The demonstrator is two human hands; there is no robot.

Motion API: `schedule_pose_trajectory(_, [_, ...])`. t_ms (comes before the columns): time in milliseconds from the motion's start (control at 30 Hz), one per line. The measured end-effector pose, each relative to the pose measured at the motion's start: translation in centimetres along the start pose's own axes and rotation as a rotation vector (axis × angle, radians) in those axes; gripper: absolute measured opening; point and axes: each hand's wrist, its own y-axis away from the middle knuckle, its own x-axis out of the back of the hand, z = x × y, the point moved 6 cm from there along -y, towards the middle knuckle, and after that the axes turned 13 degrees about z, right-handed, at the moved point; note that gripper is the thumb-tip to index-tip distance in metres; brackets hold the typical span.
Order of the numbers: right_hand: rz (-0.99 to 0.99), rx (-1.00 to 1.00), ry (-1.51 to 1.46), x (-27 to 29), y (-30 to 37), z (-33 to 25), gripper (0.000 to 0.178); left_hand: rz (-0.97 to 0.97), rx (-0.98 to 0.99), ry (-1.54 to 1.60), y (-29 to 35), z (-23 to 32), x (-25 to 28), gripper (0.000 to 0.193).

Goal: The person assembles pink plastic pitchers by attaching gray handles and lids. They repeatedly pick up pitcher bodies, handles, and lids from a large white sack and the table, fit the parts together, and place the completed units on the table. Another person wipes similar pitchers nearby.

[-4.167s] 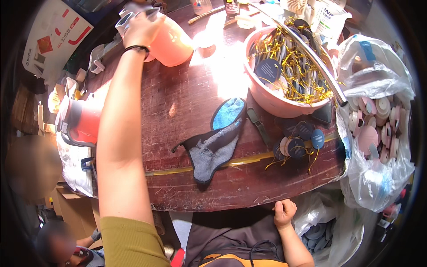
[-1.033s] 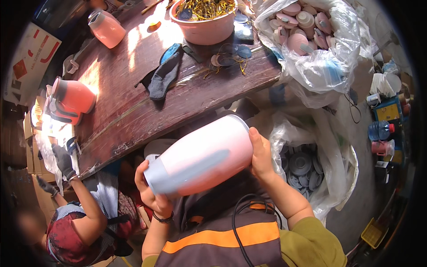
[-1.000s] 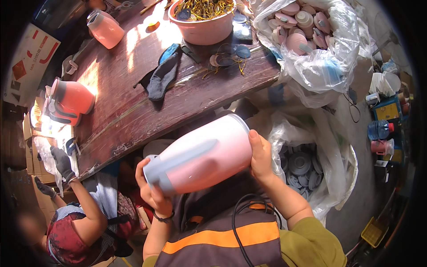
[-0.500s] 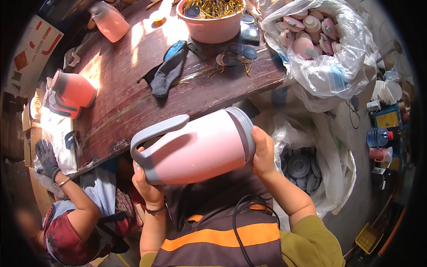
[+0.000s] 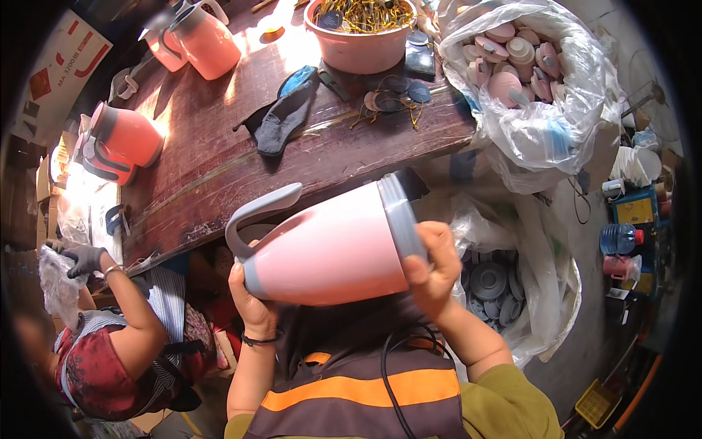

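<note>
A pink jug [image 5: 329,241] with a grey curved handle [image 5: 256,208] lies tilted on its side in front of my body. Around its narrower grey end, just below the handle, my left hand [image 5: 252,304] is closed, with some fingers hidden behind. My right hand [image 5: 433,267], slightly smeared by motion, grips the wide grey ring [image 5: 398,212] at the other end. The thumb lies bent against the ring's edge. Whether the ring turns on the body cannot be made out.
The dark wooden table [image 5: 197,168] holds a grey cloth [image 5: 281,124], a pink basin of tags [image 5: 362,47], loose round tags [image 5: 391,99] and coral jugs [image 5: 128,139]. Right: bags of pink lids [image 5: 504,84] and grey parts [image 5: 490,282]. A gloved co-worker [image 5: 121,344] handles clear plastic at left.
My right hand has shifted round the grey ring, its fingers now bent. The jug has turned slightly. Another coral jug has appeared at the far left, and the co-worker's glove now holds plastic.
</note>
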Motion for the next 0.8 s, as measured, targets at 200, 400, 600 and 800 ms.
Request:
schedule_pose_trajectory(200, [-0.051,0.283,-0.127,0.1,2.0,-0.9,0.061,0.051,0.191,-0.026,-0.2,-1.1,1.4,0.037])
schedule_pose_trajectory(400, [0.009,0.008,-0.139,-0.6,2.3,1.2,0.050,0.039,-0.150,-0.142,1.2,1.0,1.0,0.042])
schedule_pose_trajectory(600, [0.140,-0.809,-0.571,-2.1,3.8,7.2,0.040,-0.375,-0.784,-0.550,3.9,7.1,-3.3,0.065])
schedule_pose_trajectory(800, [0.066,0.279,-0.190,-0.2,2.1,0.3,0.063,-0.084,0.041,-0.176,2.0,1.7,-1.9,0.074])
